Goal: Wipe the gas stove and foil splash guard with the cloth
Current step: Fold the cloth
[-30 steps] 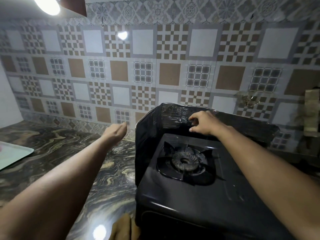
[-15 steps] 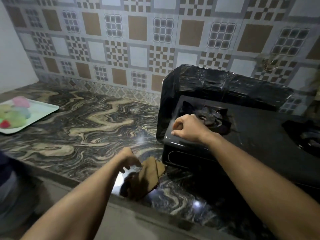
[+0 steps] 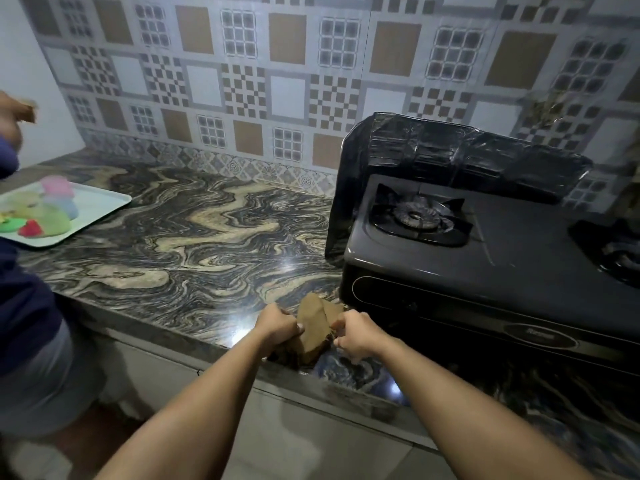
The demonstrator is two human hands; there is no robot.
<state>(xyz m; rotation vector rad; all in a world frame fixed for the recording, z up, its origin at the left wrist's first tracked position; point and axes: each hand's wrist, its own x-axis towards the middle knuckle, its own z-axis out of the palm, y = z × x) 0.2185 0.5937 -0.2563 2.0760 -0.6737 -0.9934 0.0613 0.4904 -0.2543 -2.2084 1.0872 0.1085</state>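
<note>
Both hands, the left hand (image 3: 277, 323) and right hand (image 3: 356, 332), keep a clenched grip on a brown cloth (image 3: 313, 329) at the table (image 3: 180, 244) edge, just left of the gas stove (image 3: 502, 258) front.

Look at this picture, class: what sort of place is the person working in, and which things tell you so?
Most likely a home kitchen. A black gas stove with a foil splash guard stands on a marbled stone counter, and patterned tiles cover the wall behind it.
</note>
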